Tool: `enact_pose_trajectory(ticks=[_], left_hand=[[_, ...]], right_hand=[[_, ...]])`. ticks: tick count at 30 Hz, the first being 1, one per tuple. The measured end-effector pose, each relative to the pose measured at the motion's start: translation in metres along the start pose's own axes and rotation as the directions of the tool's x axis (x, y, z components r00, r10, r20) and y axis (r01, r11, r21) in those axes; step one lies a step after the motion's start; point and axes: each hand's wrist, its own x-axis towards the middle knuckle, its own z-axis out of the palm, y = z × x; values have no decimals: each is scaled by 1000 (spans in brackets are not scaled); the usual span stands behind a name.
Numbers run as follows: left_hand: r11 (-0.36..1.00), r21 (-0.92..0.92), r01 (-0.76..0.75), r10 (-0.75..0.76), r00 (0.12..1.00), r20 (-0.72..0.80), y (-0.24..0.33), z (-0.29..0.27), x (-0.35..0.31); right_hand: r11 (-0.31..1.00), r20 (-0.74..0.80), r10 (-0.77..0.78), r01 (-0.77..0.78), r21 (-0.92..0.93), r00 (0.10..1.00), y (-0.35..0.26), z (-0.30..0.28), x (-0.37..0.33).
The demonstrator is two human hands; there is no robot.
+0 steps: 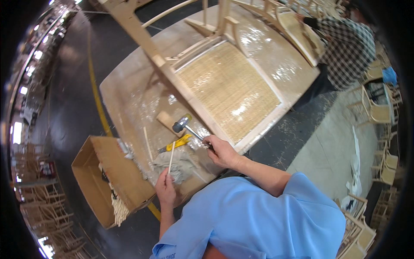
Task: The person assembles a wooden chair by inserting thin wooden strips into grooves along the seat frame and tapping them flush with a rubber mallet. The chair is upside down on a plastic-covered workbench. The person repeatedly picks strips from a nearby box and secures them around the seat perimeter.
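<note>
A wooden chair (202, 73) lies tipped over on a worktable (125, 93) covered with clear plastic sheet, its woven cane seat (230, 88) facing up. The right hand (220, 151) rests at the near edge of that seat frame, fingers curled tight around the handle of a small mallet (183, 125); the mallet's dark head sits just left of the seat frame, beside a short wooden block (166, 121) lying on the table. The left hand (166, 187) is further from the seat, at the table's near edge, with thumb and fingers pinched closed on the lower end of a thin wooden stick (171, 157), which stands nearly upright and slants up toward the mallet head. Just under the stick, left of the seat's near corner, lies a crumpled grey rag (183, 164), and touching it what seems to be a yellow-handled tool (179, 142), though its shape is hard to make out. A second thin stick (148, 142) lies flat left of the rag. Beyond the table's left edge, well apart from the seat, an open cardboard box (108, 177) holds pale strips. At the far right of the chair another person in a checked shirt (349, 52) leans in.
</note>
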Motion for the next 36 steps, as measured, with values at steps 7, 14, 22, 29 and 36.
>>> enact_pose_trajectory(ticks=[7,14,22,29,36], left_hand=[[993,99,-62,39,974,222,33,79,8],[910,297,-291,151,896,417,81,198,-9],[839,366,-403,156,822,548,142,357,5],[786,432,-443,158,819,552,145,422,32],[750,463,-472,115,783,611,130,430,57]], right_hand=[[961,-304,168,-224,-159,938,41,-140,-52],[811,-400,155,-347,-470,903,172,-307,-63],[803,-264,98,-233,-548,959,268,-387,2],[886,-555,-74,-200,-417,829,272,-372,-8],[919,-686,392,-294,263,613,271,-308,-61]])
